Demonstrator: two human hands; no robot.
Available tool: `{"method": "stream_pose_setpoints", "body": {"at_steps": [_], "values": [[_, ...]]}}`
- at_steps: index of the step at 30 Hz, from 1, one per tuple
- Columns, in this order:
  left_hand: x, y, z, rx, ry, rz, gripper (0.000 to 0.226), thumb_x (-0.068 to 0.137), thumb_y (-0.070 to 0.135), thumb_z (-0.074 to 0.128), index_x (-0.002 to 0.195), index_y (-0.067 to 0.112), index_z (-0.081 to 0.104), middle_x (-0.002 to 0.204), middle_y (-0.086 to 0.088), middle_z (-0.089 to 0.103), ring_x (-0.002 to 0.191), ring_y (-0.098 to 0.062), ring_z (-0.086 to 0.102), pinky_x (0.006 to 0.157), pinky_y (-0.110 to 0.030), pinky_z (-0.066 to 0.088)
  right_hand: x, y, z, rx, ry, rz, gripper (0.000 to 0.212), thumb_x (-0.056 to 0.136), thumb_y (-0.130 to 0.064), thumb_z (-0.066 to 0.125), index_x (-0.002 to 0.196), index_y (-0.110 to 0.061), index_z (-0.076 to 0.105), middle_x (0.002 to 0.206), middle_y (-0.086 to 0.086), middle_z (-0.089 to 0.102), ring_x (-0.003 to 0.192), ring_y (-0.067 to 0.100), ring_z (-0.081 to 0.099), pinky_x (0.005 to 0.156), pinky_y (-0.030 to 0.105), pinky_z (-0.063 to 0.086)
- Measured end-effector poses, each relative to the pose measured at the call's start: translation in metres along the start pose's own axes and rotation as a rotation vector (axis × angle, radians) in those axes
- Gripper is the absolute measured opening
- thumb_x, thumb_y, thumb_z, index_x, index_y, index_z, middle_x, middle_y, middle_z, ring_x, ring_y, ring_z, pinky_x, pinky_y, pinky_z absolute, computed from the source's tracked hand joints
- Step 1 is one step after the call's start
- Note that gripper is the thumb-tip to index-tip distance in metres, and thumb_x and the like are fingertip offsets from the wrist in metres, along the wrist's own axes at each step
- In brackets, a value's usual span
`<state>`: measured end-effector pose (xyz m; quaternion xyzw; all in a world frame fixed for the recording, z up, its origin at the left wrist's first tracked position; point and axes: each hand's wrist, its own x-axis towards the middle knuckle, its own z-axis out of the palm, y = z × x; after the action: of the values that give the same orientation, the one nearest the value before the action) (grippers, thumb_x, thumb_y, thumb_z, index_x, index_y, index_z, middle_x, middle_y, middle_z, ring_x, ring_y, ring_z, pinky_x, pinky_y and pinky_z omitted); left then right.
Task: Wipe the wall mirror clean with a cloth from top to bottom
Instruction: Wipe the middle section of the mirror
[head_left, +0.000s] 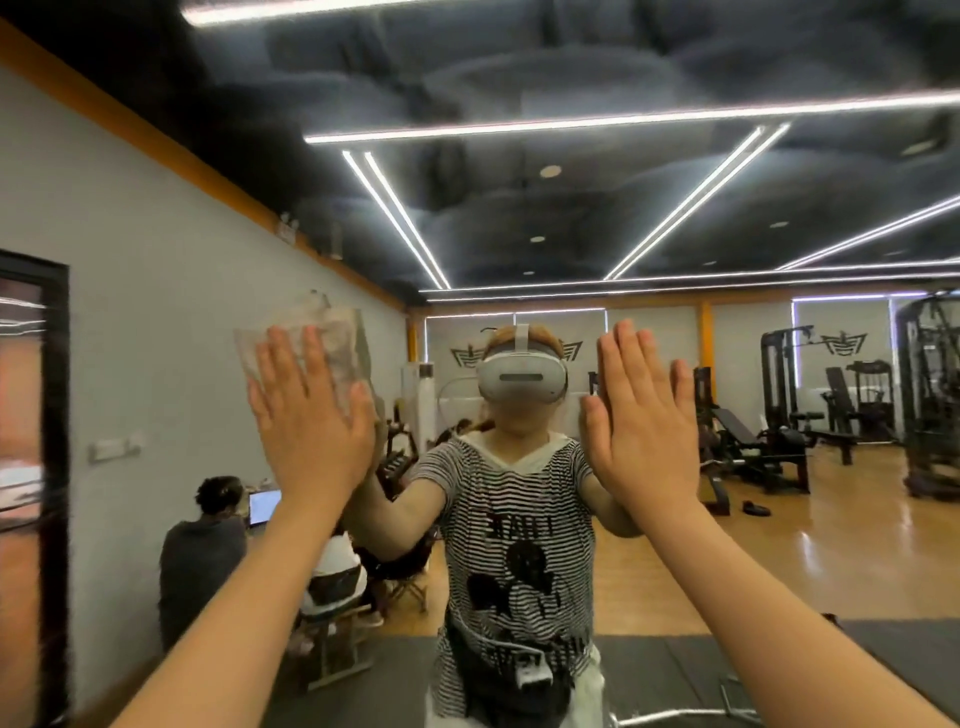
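Observation:
The wall mirror fills nearly the whole view and reflects a gym room and me. My left hand is raised flat against the glass at head height, fingers together, pressing a thin pale cloth onto it; the cloth sticks out above and to the right of the fingers. My right hand is also flat on the mirror at the same height, to the right of my reflection, with nothing under it. The lower part of the cloth is hidden by the left palm.
The reflection shows seated people with a laptop at lower left, weight machines on a wooden floor at right, and dark mats near my feet. A dark door frame stands at the far left.

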<state>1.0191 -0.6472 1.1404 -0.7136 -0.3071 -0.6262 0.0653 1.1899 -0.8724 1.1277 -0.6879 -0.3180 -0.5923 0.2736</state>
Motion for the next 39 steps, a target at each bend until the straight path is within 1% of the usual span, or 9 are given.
{"method": "stream_pose_setpoints", "body": {"at_steps": [4, 6, 10, 13, 15, 19, 23, 29, 39], "values": [[-0.009, 0.04, 0.005, -0.122, 0.039, -0.292, 0.07, 0.094, 0.043, 0.018, 0.155, 0.012, 0.005, 0.161, -0.019, -0.001, 0.149, -0.034, -0.001, 0.117, -0.044, -0.007, -0.002, -0.002, 0.002, 0.003, 0.022, 0.006, 0.06, 0.099, -0.04, 0.026, 0.152, -0.012, 0.023, 0.159, 0.005, 0.017, 0.147, 0.019, 0.013, 0.119, 0.041, 0.003], [-0.014, 0.069, 0.005, -0.148, 0.023, -0.304, 0.07, 0.094, 0.043, 0.016, 0.155, 0.012, 0.001, 0.161, -0.02, -0.003, 0.149, -0.035, -0.004, 0.116, -0.045, -0.008, -0.002, -0.001, 0.004, 0.008, 0.025, 0.001, 0.06, 0.099, -0.04, 0.025, 0.152, -0.012, 0.023, 0.159, 0.004, 0.014, 0.148, 0.02, 0.014, 0.119, 0.042, 0.005], [-0.038, 0.113, 0.014, -0.09, -0.002, 0.064, 0.067, 0.095, 0.043, 0.014, 0.153, 0.015, -0.003, 0.16, -0.019, 0.0, 0.148, -0.036, 0.001, 0.119, -0.049, -0.002, -0.002, 0.001, 0.003, 0.016, 0.015, -0.009, 0.06, 0.1, -0.041, 0.024, 0.152, -0.012, 0.026, 0.158, 0.002, 0.013, 0.147, 0.02, 0.013, 0.119, 0.043, 0.007], [-0.033, 0.09, 0.018, 0.009, -0.025, 0.398, 0.068, 0.096, 0.043, 0.022, 0.155, 0.017, 0.001, 0.161, -0.011, -0.003, 0.148, -0.026, -0.002, 0.118, -0.039, -0.005, -0.002, 0.002, 0.003, 0.011, 0.017, -0.015, 0.06, 0.099, -0.04, 0.025, 0.152, -0.011, 0.027, 0.158, 0.003, 0.015, 0.147, 0.018, 0.012, 0.118, 0.042, 0.007], [-0.021, 0.059, 0.015, 0.054, -0.018, 0.509, 0.069, 0.095, 0.042, 0.025, 0.155, 0.015, 0.007, 0.161, -0.008, 0.001, 0.148, -0.02, -0.001, 0.118, -0.032, -0.008, -0.001, 0.003, 0.003, 0.009, 0.026, -0.012, 0.059, 0.099, -0.039, 0.025, 0.151, -0.011, 0.027, 0.158, 0.003, 0.015, 0.146, 0.016, 0.01, 0.118, 0.042, 0.008], [0.0, 0.002, 0.004, 0.043, 0.011, 0.278, 0.066, 0.095, 0.043, 0.019, 0.155, 0.015, 0.009, 0.162, -0.016, 0.003, 0.148, -0.024, 0.0, 0.116, -0.029, -0.015, -0.001, 0.002, 0.004, 0.001, 0.045, -0.024, 0.059, 0.098, -0.037, 0.027, 0.152, -0.012, 0.021, 0.158, 0.004, 0.018, 0.146, 0.017, 0.011, 0.118, 0.041, 0.007], [-0.002, -0.012, 0.002, -0.006, 0.05, 0.125, 0.066, 0.096, 0.04, 0.019, 0.154, 0.01, 0.016, 0.16, -0.02, 0.01, 0.147, -0.034, 0.008, 0.117, -0.042, 0.002, -0.001, -0.001, 0.004, 0.0, 0.062, -0.022, 0.059, 0.098, -0.036, 0.028, 0.151, -0.011, 0.02, 0.158, 0.006, 0.021, 0.146, 0.018, 0.013, 0.118, 0.037, 0.001], [-0.007, -0.007, 0.008, -0.026, 0.05, 0.045, 0.067, 0.096, 0.043, 0.015, 0.155, 0.012, 0.012, 0.161, -0.018, 0.008, 0.148, -0.036, 0.008, 0.118, -0.049, 0.006, -0.001, 0.0, 0.005, -0.019, 0.09, -0.028, 0.058, 0.098, -0.035, 0.03, 0.149, -0.008, 0.029, 0.157, 0.011, 0.028, 0.145, 0.021, 0.017, 0.118, 0.037, 0.0], [-0.052, 0.057, 0.02, -0.145, 0.047, -0.016, 0.068, 0.095, 0.043, 0.021, 0.154, 0.015, 0.002, 0.161, -0.021, 0.004, 0.147, -0.037, 0.003, 0.117, -0.044, -0.005, -0.003, -0.003, 0.004, -0.028, 0.106, -0.022, 0.058, 0.097, -0.034, 0.032, 0.148, -0.006, 0.03, 0.156, 0.013, 0.028, 0.145, 0.022, 0.015, 0.117, 0.04, 0.007]]}}
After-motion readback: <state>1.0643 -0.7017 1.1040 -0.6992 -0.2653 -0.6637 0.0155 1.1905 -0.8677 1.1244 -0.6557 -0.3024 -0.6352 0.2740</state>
